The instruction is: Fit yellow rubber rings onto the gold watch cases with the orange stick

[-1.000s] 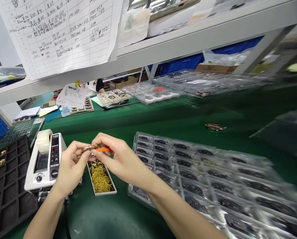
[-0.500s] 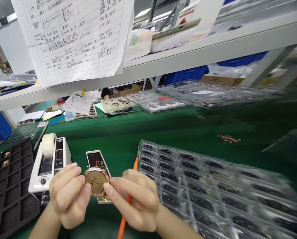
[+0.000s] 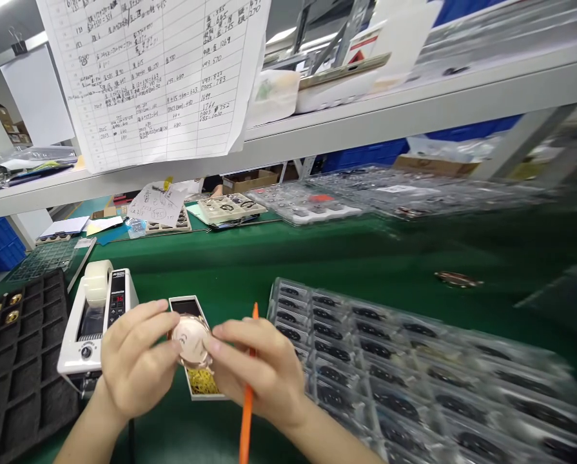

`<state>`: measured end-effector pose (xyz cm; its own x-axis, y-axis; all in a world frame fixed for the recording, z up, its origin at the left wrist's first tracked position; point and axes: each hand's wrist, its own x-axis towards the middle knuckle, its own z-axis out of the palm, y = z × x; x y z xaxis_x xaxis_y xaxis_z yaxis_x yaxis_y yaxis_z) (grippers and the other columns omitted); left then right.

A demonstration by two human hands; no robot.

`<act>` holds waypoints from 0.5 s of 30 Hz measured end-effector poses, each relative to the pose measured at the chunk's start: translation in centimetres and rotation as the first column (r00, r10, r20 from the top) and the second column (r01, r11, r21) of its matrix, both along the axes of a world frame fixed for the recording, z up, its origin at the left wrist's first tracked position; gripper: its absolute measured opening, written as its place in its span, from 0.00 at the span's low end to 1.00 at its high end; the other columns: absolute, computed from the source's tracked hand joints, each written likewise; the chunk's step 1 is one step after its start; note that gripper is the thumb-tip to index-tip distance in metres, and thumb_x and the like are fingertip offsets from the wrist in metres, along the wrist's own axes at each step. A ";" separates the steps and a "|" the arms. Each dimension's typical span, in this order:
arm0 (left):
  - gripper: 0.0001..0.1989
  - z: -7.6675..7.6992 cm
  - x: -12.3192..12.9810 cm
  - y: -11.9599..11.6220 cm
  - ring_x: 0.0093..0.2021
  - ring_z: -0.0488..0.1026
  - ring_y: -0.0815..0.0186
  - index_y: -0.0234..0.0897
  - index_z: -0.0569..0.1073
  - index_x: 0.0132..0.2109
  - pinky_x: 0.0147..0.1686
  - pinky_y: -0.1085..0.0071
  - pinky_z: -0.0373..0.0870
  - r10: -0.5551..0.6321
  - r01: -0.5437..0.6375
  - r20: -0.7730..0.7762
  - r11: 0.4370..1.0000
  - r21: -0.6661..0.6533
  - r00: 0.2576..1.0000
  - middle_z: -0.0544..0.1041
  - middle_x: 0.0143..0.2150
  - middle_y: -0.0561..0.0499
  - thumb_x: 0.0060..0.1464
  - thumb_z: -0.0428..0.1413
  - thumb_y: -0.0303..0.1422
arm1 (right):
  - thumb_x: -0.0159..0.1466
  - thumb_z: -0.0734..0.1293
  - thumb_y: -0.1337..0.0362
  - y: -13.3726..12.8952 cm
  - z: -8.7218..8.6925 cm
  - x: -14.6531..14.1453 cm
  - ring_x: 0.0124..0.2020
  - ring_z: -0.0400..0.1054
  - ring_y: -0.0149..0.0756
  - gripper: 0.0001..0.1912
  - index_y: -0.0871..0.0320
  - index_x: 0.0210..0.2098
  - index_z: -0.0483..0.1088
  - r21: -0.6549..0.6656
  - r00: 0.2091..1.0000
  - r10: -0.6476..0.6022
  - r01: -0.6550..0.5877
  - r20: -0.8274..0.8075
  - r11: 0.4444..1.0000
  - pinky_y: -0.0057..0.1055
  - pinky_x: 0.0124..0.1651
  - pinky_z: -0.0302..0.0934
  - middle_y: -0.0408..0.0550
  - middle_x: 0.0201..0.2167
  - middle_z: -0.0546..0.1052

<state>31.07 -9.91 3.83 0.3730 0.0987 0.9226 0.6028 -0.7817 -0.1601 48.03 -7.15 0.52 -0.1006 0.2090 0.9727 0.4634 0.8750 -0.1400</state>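
Since the earlier view, the round rose-gold watch case [image 3: 191, 340] had tilted so a pale, glaring face looked up instead of the darker gold back, and the orange pen [image 3: 246, 419] had come more upright. The case hung in the air between your hands, over the open white-rimmed box [image 3: 180, 299]. Your left hand [image 3: 133, 361] pinched its rim with curled fingers, while your right hand [image 3: 259, 374] pressed against the opposite edge and clasped the pen as well.

That double duty looked like the main risk: with the right hand doing two jobs, a slip could drop the case onto the box, and the pen could mark the polished surface. Bare fingertips could also smudge it.

You had two hands, one case, one pen and one box, with a loose tangle of yellow rubber bands [image 3: 202, 381] inside. Beside them stood one tape dispenser [image 3: 97, 322]. The black foam tray [image 3: 22, 361] showed four gold pieces, and one loose piece [image 3: 457, 279] lay on the green mat. The clear tray's [image 3: 414, 380] dark contents were too blurred to count.
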 end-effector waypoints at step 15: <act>0.18 -0.2 0.5 4.2 0.31 0.80 0.65 0.35 0.69 0.40 0.31 0.75 0.76 0.203 0.717 0.738 0.179 -0.674 0.643 0.81 0.33 0.49 0.49 0.64 0.41 | 0.65 0.55 0.39 1.4 2.8 2.6 0.14 0.52 0.28 0.27 0.55 0.27 0.63 -0.659 0.975 0.045 -0.181 -0.218 0.730 0.27 0.18 0.46 0.35 0.14 0.57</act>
